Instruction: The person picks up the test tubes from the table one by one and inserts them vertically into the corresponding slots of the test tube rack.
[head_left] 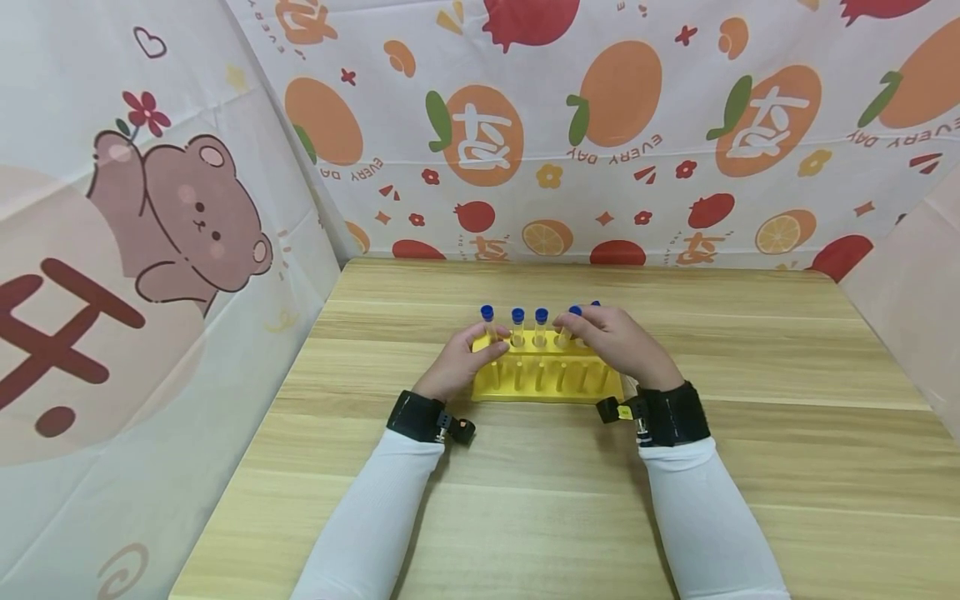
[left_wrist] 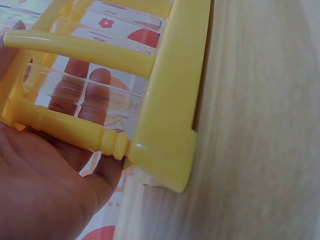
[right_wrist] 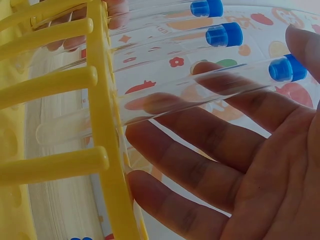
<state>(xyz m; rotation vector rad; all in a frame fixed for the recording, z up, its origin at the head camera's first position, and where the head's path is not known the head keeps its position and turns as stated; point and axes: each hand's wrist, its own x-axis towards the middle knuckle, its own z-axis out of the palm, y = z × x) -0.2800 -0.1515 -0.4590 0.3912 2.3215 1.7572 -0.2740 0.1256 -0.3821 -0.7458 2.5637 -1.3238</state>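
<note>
A yellow test tube rack [head_left: 547, 392] stands on the table, holding several clear test tubes [head_left: 541, 330] with blue caps. My left hand [head_left: 467, 358] grips the rack's left end, thumb in front and fingers behind, around the end post [left_wrist: 70, 130]. At the right end, my right hand [head_left: 618, 337] is beside a capped tube [right_wrist: 200, 100] that passes through the upper plate. In the right wrist view its fingers [right_wrist: 200, 135] reach loosely behind that tube, while the thumb [right_wrist: 302, 45] stands apart near the blue cap [right_wrist: 287, 68]. Another blue cap [head_left: 596, 303] shows behind the right hand.
The wooden table [head_left: 540, 500] extends in front of the rack and to both sides. A fruit-print cloth [head_left: 547, 167] hangs behind it, and a bear-print cloth [head_left: 202, 225] at the left. Something blue [right_wrist: 81, 238] shows at the right wrist view's lower edge.
</note>
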